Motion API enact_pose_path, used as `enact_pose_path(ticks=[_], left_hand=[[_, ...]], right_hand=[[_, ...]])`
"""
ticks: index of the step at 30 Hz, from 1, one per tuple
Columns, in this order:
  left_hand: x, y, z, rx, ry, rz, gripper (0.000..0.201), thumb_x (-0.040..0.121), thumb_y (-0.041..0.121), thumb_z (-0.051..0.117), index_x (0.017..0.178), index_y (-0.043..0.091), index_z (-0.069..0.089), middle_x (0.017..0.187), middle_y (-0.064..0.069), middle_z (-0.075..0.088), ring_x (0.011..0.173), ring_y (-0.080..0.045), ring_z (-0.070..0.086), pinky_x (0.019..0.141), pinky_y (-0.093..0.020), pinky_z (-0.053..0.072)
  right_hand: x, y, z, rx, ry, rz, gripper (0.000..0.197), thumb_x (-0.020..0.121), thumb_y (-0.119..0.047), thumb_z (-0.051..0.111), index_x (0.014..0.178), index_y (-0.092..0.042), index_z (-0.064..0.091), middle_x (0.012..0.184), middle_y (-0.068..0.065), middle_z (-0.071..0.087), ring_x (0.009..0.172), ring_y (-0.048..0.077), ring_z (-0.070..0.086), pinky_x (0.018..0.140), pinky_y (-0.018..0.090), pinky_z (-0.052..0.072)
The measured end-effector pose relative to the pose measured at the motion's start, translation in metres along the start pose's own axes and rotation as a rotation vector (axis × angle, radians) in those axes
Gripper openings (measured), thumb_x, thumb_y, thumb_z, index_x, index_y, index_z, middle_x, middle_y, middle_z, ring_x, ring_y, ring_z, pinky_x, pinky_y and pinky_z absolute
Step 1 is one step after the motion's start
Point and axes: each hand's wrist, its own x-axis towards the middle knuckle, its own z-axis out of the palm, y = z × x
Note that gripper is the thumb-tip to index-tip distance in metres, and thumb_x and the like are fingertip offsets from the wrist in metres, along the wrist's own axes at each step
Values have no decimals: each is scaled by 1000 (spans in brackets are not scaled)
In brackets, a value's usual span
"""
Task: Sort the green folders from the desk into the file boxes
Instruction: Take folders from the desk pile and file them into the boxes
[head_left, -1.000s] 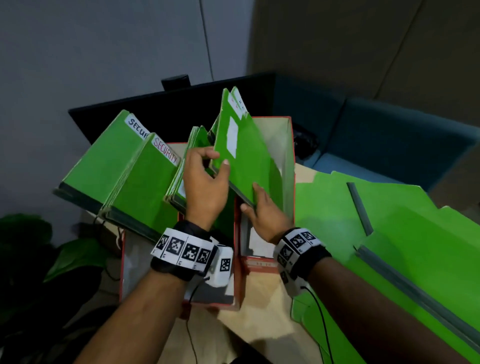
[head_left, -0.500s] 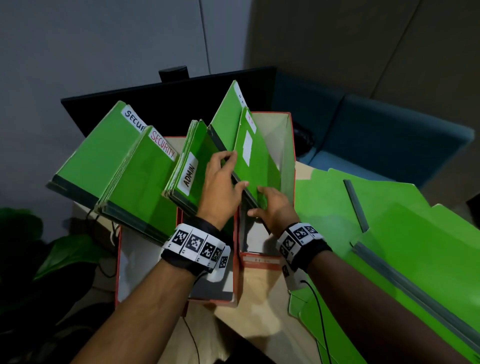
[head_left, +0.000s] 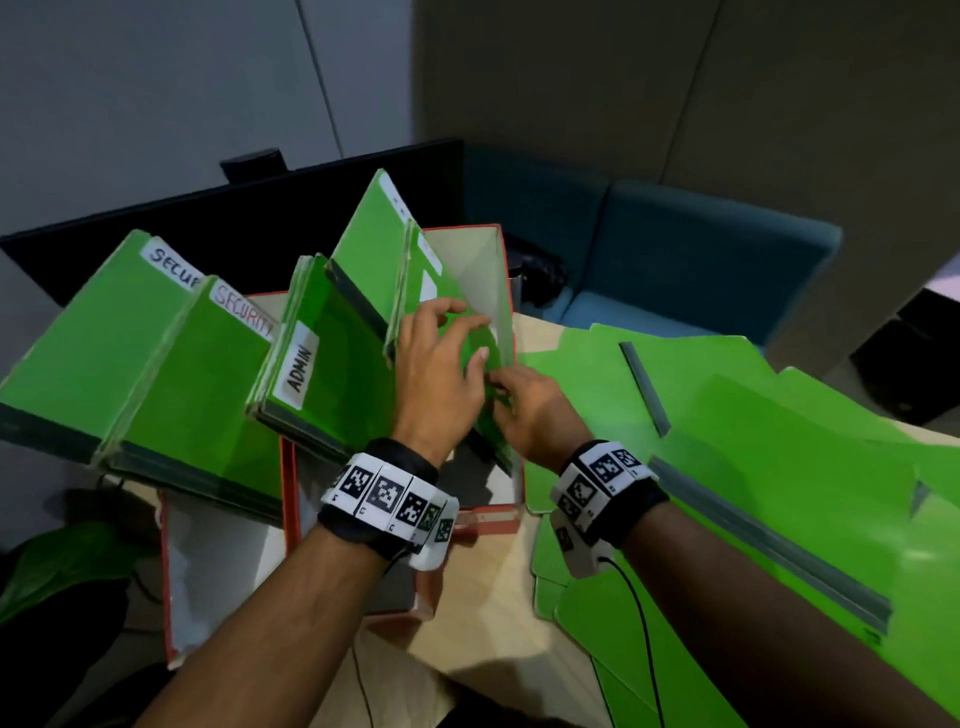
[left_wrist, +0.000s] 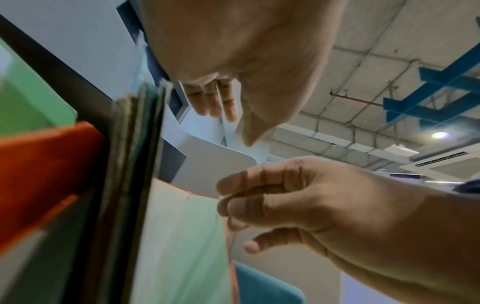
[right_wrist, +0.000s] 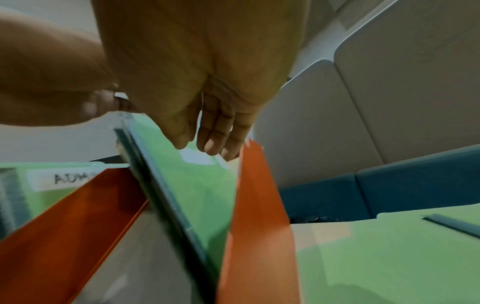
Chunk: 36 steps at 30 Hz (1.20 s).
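- Against the frame half a second earlier, the left hand (head_left: 441, 374) has moved right, off the gap beside the ADMIN-labelled green folder (head_left: 332, 358), and now lies over the face of the green card folder with a white label (head_left: 441, 301) standing in the right-hand red file box (head_left: 506, 291).
- Its fingers are spread and only loosely bent, with the tips on the folder's face and top edge; they are not clamped round it.
- The right hand (head_left: 530, 405) has come up closer to the left one, so the two now meet at the folder's lower right part; its fingers look fairly straight in the right wrist view, but whether they pinch the folder cannot be told.
- The folder leans left inside that box, deeper between the walls than before.
- In the left-hand red file box (head_left: 171, 571), two green folders labelled SECURITY (head_left: 197, 384) lean leftward.
- More flat green folders with grey spines (head_left: 779, 467) lie spread on the pale wooden desk (head_left: 488, 597) to the right.
- A dark monitor (head_left: 249, 208) stands behind the boxes, a teal sofa (head_left: 675, 260) beyond.
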Motion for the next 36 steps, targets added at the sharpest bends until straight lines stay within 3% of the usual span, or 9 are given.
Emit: enact_pose_path(ticks=[4,7,10,18,21,25,30,33,36], left_hand=[[0,34,33,-263,-85,44,29,86,3,64,113,12,66,121,-2,45,118,-10,46,108,-23,36],[-7,59,60,-326,-160,87,28,88,1,61,114,11,66,119,-1,46,112,0,43,103,-28,44],[-17,85,90,-345,-261,107,28,89,3,61,115,14,66,119,1,45,109,2,41,102,-33,45],[-49,149,159,-406,-463,222,26,90,3,61,115,10,65,116,0,51,103,-2,44,97,-16,39],[-63,152,184,-368,-560,168,25,91,4,60,114,10,66,117,-1,51,107,-10,50,100,-16,36],[-78,141,206,-273,-750,26,26,93,6,58,117,11,64,125,-4,50,117,-21,52,110,-31,37],[-96,117,217,-114,-900,-83,32,91,9,61,122,14,61,132,-6,48,124,-22,49,111,-27,29],[-103,95,222,-15,-990,-208,38,87,14,63,125,13,59,133,-12,52,111,-27,59,101,-35,46],[-107,82,224,73,-1046,-266,41,86,14,62,127,9,58,125,-14,61,102,-28,63,87,-33,53]], right_hand=[[-24,23,-43,-41,122,21,23,82,-3,66,105,-4,68,96,10,69,88,26,62,82,31,47],[-52,49,-77,-86,105,191,27,89,-9,62,115,-12,66,107,6,69,98,22,61,89,35,49],[-84,71,-106,-121,122,346,29,90,-12,60,118,-15,65,115,3,68,106,19,60,95,33,47],[-159,118,-143,-153,204,488,28,89,-14,60,117,-14,65,112,3,68,104,21,59,91,33,45],[-189,140,-150,-191,212,597,29,90,-17,59,118,-16,65,114,2,67,107,21,58,93,31,42],[-242,175,-155,-231,131,887,33,90,-19,57,123,-19,61,125,4,62,117,22,54,102,35,41],[-306,196,-160,-318,97,1210,42,87,-4,53,127,-17,58,132,11,49,120,31,49,98,43,46],[-339,201,-159,-298,93,1243,48,85,4,53,128,-17,58,125,14,49,111,35,54,95,41,47],[-358,205,-154,-294,46,1137,61,79,12,55,130,-22,56,126,9,51,114,32,53,96,39,47]])
